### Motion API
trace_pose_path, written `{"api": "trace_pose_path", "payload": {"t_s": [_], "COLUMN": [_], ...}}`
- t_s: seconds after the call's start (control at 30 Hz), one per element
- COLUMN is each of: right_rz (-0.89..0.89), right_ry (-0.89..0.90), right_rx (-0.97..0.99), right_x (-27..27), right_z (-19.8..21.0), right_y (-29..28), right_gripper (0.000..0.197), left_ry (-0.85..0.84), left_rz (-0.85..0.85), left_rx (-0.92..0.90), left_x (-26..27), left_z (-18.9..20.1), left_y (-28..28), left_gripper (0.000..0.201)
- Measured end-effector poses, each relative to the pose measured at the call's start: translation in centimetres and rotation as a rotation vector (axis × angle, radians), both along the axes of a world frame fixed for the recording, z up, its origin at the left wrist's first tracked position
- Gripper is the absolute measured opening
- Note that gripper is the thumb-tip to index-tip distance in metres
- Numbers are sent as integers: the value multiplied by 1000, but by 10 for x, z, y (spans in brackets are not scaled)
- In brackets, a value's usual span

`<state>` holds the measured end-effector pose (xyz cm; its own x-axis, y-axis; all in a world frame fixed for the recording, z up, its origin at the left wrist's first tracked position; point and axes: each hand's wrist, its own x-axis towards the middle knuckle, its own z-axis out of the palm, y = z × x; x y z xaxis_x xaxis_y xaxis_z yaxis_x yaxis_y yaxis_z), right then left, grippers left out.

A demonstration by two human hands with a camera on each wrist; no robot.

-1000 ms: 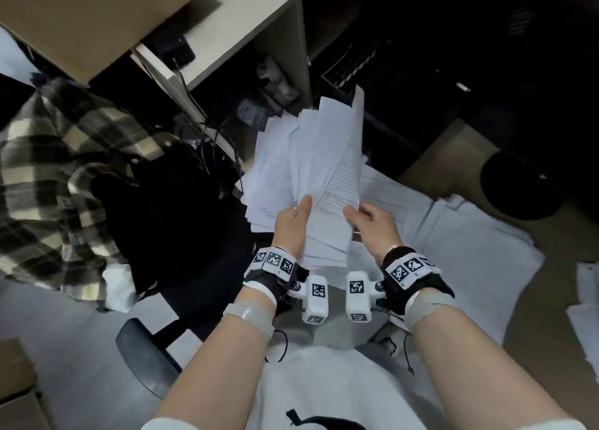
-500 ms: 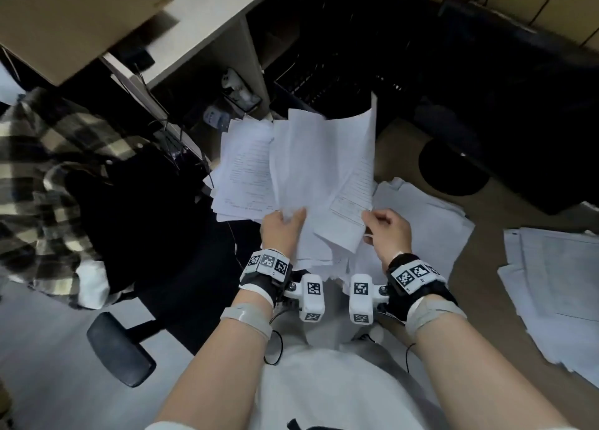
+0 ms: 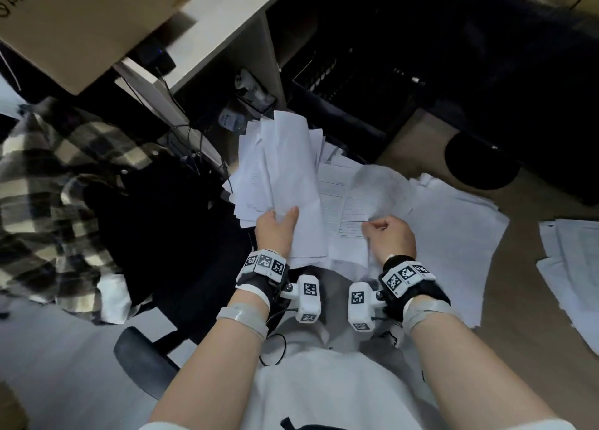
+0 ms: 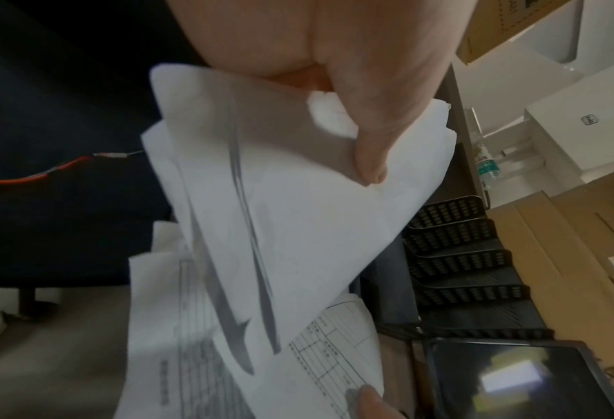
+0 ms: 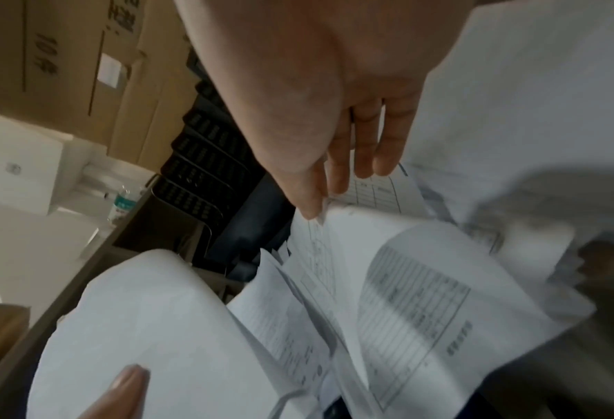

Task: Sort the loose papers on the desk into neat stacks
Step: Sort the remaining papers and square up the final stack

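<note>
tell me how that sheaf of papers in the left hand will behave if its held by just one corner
Likely floppy: the sheaf of papers already bows and fans unevenly above the left hand. Sheets would probably slip apart, since their edges sit staggered. It looks light, as a thumb pinch holds it up.

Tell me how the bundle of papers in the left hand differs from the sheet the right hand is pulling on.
The bundle is many fanned sheets, held raised off the desk by the left hand; the sheet is a single page, lying lower over the pile on the desk, pinched by the right hand. The bundle's top faces look mostly blank; the sheet shows a printed table. Both are white paper, gripped at their near edges.
</note>
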<state>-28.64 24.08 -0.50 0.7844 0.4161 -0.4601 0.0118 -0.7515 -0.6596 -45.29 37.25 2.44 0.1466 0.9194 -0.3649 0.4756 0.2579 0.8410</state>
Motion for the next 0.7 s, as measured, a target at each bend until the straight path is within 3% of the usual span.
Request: {"api": "trace_pose_path", "payload": {"t_s": [0.17, 0.3, 0.4, 0.53, 0.7], "right_rz": [49, 73, 37, -11, -45], "right_ry": [10, 72, 154, 259, 421], "right_rx": [-135, -277, -266, -106, 253], "right_x": [-33, -54, -60, -60, -50], "right_z": [-32, -52, -64, -62, -18], "right_y": [35, 41, 35, 24, 27], "right_gripper": [15, 63, 75, 71, 43], "left_ry": [62, 76, 93, 84, -40], "left_rz": [-23, -48, -94, -152, -200], "left_rx": [-62, -71, -122, -154, -245], "left_x": [-40, -56, -56, -40, -4], "left_z": [-25, -40, -49, -46, -33], "left_y": [33, 49, 52, 45, 32], "left_gripper": [18, 21, 22, 19, 16]}}
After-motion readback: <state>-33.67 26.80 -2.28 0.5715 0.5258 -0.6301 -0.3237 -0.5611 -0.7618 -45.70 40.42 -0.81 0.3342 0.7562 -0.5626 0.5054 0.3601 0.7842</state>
